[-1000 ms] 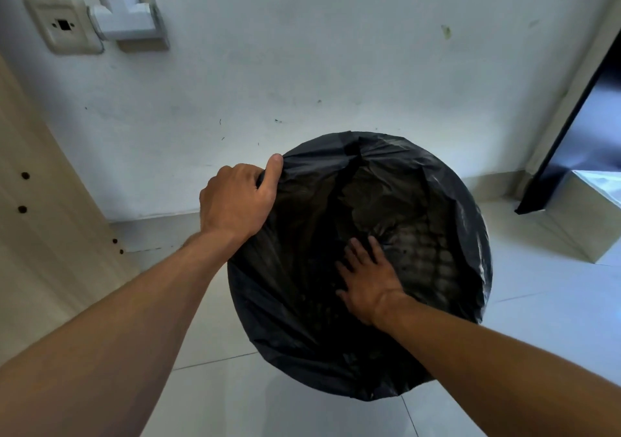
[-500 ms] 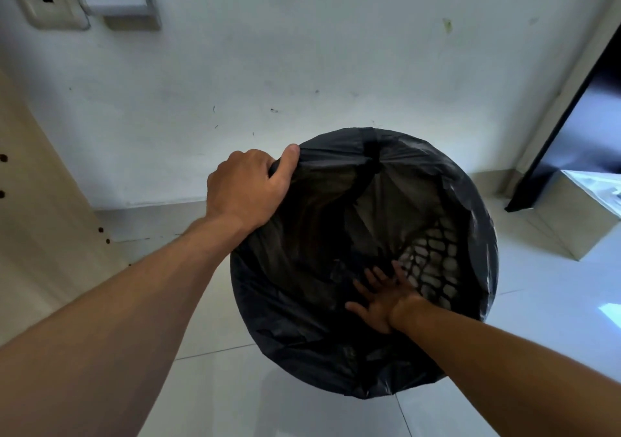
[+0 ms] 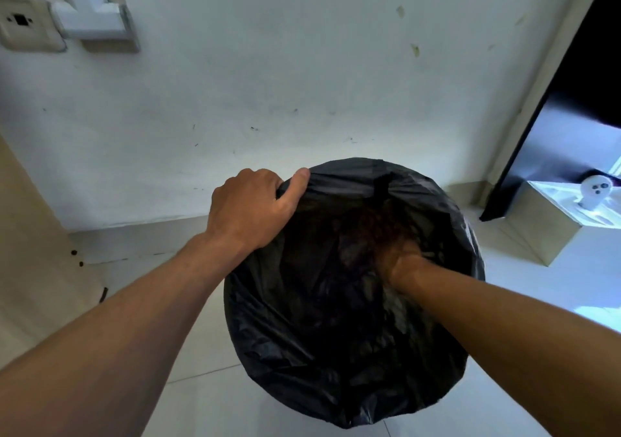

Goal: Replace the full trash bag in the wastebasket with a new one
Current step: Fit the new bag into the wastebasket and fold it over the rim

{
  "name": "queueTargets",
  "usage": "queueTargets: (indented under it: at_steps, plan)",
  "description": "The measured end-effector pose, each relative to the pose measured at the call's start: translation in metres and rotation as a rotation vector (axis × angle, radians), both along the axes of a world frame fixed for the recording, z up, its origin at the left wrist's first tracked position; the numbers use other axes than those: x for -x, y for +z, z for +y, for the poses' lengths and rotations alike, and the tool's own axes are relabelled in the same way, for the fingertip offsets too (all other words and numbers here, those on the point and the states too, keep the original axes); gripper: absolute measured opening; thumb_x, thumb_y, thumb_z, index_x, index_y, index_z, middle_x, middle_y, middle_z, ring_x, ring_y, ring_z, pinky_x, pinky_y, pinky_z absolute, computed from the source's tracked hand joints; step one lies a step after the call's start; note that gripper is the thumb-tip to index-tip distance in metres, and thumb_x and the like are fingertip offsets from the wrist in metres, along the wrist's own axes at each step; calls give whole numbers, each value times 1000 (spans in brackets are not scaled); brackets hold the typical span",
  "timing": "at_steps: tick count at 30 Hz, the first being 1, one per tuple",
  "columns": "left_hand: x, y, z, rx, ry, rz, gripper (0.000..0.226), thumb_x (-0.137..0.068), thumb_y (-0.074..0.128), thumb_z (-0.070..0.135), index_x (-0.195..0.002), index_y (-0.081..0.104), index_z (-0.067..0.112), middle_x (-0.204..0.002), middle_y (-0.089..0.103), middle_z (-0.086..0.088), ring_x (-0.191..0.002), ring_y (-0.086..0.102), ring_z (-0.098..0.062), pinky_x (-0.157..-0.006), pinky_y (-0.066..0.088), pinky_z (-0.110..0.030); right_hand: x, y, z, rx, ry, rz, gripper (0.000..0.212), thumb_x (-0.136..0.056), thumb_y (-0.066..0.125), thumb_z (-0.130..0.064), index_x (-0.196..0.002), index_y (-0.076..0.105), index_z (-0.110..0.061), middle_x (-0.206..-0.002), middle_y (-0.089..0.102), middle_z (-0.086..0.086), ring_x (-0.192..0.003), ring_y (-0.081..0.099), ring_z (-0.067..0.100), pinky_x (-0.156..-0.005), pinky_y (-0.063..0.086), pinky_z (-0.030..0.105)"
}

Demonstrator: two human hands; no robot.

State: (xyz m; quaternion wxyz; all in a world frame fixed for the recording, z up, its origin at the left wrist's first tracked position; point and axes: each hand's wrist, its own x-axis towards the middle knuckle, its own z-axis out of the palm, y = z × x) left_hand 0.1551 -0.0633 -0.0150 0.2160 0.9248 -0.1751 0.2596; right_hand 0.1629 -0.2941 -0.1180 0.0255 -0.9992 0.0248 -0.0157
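Filling the upper part of the view, a white scuffed wall (image 3: 302,77) is seen, meeting a pale tiled floor (image 3: 201,403) along a low skirting. A wooden panel (image 3: 30,252) is cut off by the left edge of the view, and a dark doorway (image 3: 591,77) by the right edge. On the floor near the wall, between panel and doorway, the wastebasket is stood, fully covered by a black trash bag (image 3: 319,352) folded over its rim and draped down its outside; the basket itself is hidden under the plastic. The left hand (image 3: 250,208) is placed on the far-left edge of the rim, fingers curled over the outside and thumb laid along the top, so the bag film is gripped against the rim. The right hand (image 3: 391,260) is sunk inside the bag, toward the right wall; it is blurred and dark, so whether its fingers are spread or curled cannot be told. A pale box (image 3: 537,231) is seen on the floor by the doorway, with a small white round object (image 3: 596,188) on it. A wall socket plate (image 3: 23,23) and a white plug adapter (image 3: 90,13) are mounted at the wall's top-left corner.
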Motion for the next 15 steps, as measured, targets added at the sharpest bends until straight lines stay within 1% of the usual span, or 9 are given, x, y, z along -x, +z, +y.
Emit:
queueTargets:
  at_steps: [2, 4, 6, 9, 11, 12, 13, 14, 15]
  plan:
    - [0, 1, 1, 14, 20, 20, 64, -95, 28, 61, -53, 26, 13, -48, 27, -1, -45, 30, -20, -47, 24, -29, 5, -3, -5, 3, 82, 2, 58, -102, 41, -22, -155, 19, -11, -164, 9, 12, -151, 10, 25, -119, 6, 32]
    - [0, 2, -1, 42, 45, 43, 64, -94, 28, 61, -53, 26, 12, -49, 28, -1, -45, 30, -21, -48, 24, -30, 6, 0, 4, 210, 261, -32, 67, -100, 40, -32, -157, 10, -14, -164, 0, 7, -152, -2, 22, -121, -2, 36]
    - [-1, 3, -3, 74, 87, 59, 65, -93, 28, 62, -53, 27, 12, -49, 31, -2, -46, 33, -23, -49, 24, -31, 3, 7, 27, 96, 293, -117, 62, -102, 34, -38, -156, 16, -15, -164, 10, 5, -152, 1, 20, -121, -2, 36]
    - [-3, 4, -7, 137, 157, 101, 65, -94, 28, 62, -52, 28, 12, -50, 36, -3, -48, 36, -24, -52, 26, -33, -2, 30, 70, -556, 44, -155, 54, -105, 20, -45, -153, 26, -21, -162, 21, 4, -151, 10, 23, -122, 4, 38]
    - [-3, 2, -10, 169, 174, 130, 65, -94, 28, 62, -51, 29, 12, -51, 38, -3, -49, 37, -24, -54, 28, -33, -8, 43, 104, -1198, -265, -83, 59, -102, 19, -55, -149, 36, -24, -155, 37, 4, -144, 31, 23, -119, 21, 40]
    - [-3, 0, -11, 177, 173, 139, 65, -94, 28, 62, -51, 30, 12, -52, 39, -3, -50, 38, -24, -54, 29, -34, -18, 47, 124, -1578, -366, -43, 61, -99, 24, -61, -138, 52, -23, -137, 58, 6, -128, 52, 21, -110, 37, 37]
    - [-2, -1, -13, 179, 167, 145, 66, -93, 27, 62, -51, 32, 12, -52, 41, -3, -51, 39, -25, -55, 30, -34, -25, 52, 138, -1844, -296, 32, 59, -96, 33, -65, -116, 67, -21, -108, 72, 6, -102, 67, 17, -93, 50, 32]
    - [-2, -2, -14, 174, 160, 147, 66, -93, 27, 62, -51, 33, 13, -53, 42, -3, -53, 41, -25, -57, 32, -34, -42, 47, 152, -1981, -194, -14, 52, -92, 44, -66, -94, 70, -21, -82, 72, 4, -78, 70, 14, -79, 51, 26]
    - [-1, -3, -16, 169, 154, 147, 66, -93, 27, 63, -50, 33, 13, -54, 43, -4, -55, 42, -26, -58, 33, -35, -54, 47, 151, -1947, -201, -86, 44, -89, 54, -64, -83, 67, -23, -71, 66, 3, -67, 68, 14, -72, 48, 23]
